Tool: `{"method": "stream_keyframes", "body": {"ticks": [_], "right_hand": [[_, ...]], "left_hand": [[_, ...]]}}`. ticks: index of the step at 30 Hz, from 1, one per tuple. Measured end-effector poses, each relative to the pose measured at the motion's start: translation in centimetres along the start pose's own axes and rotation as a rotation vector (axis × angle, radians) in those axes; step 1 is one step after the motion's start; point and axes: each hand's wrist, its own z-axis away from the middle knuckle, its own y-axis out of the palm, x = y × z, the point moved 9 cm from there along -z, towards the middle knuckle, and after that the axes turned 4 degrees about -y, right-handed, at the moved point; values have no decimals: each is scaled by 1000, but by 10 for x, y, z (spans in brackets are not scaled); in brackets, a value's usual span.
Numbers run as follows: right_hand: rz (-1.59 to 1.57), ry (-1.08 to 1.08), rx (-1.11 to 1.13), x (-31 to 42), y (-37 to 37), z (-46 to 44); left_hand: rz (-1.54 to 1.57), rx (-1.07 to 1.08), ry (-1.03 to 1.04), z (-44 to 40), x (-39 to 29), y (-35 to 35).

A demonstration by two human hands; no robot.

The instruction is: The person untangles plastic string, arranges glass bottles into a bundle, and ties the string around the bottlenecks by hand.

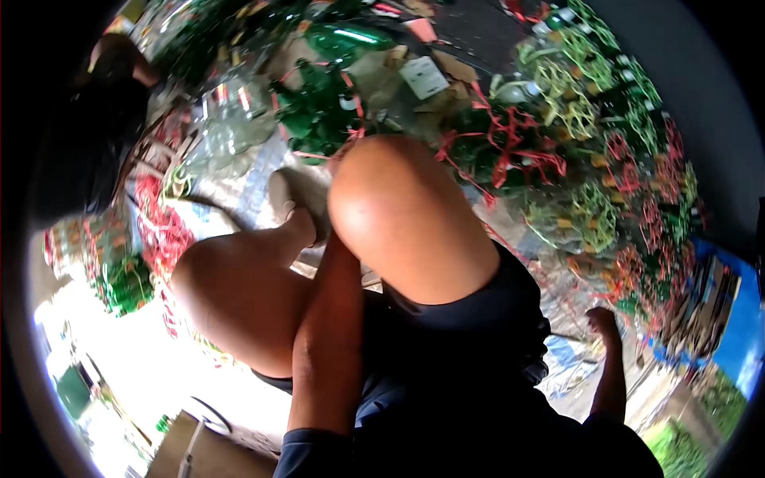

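My left forearm [327, 342] reaches up between my bent legs. My left hand is mostly hidden behind my raised knee [390, 199], so its fingers do not show clearly. Just beyond that knee is a bundle of green plastic bottles [315, 107] with pink string around it. Out to the right side, my right hand [603, 321] is held away from my body with its fingers curled closed. What it holds, if anything, is too small and blurred to make out. A thin pink string [510, 247] runs from beside my knee toward that side.
Green bottles tied with red string [502, 147] lie ahead. Bundles with yellow-green string [574, 88] pile up at right, near stacked cardboard [701, 307]. Clear bottles [231, 119] and a pink string heap [159, 215] are at left. Another person's dark clothing [88, 143] shows at upper left.
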Motion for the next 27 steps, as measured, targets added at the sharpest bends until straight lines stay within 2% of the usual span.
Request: {"method": "stream_keyframes", "body": {"ticks": [1, 2, 3, 5, 7, 9, 10, 11, 12, 13, 14, 15, 16, 17, 19, 20, 22, 24, 26, 27], "right_hand": [[9, -61, 94, -12, 20, -14], [319, -462, 127, -23, 34, -43], [459, -471, 126, 35, 57, -17], [753, -430, 97, 105, 87, 0], [770, -645, 79, 160, 110, -10], [603, -769, 91, 270, 126, 26], [684, -686, 64, 294, 129, 16], [722, -818, 49, 336, 137, 22], [549, -946, -27, 373, 140, 29], [607, -943, -34, 425, 148, 43], [534, -1140, -102, 469, 156, 55], [614, -1270, -190, 512, 168, 70], [498, -1354, -133, 553, 181, 84], [396, -1273, 1, 578, 193, 76], [275, -1368, 247, 652, 232, 118], [361, -1681, 281, 686, 257, 152], [425, -1645, 303, 722, 300, 139], [477, -1973, 316, 751, 345, 150], [655, -2117, 347, 761, 385, 165], [760, -2207, 373, 761, 403, 173]], "left_hand": [[-12, -15, 15, -3, -3, -2], [-26, -30, 33, -4, -5, 2], [-36, -43, 44, -6, -4, 1], [-78, -67, 71, -4, -3, -1], [-126, -98, 84, -2, 0, -2], [-157, -126, 30, -1, 2, -7], [-197, -143, 60, 4, -5, -5], [-236, -161, 88, 9, -11, -2], [-206, -169, 141, 6, -9, -5], [-232, -177, 180, 3, -8, -8], [-258, -187, 215, 2, -7, -10], [-285, -197, 249, 3, -6, -12], [-280, -217, 269, 3, -5, -14], [-301, -234, 284, 4, -6, -14], [-352, -272, 315, 6, -10, -16], [-383, -299, 322, 5, -11, -18], [-450, -352, 328, 10, -10, -22], [-588, -417, 342, 22, -32, -17], [-691, -503, 337, 30, -43, -16], [-732, -538, 416, 32, -43, -16]]}}
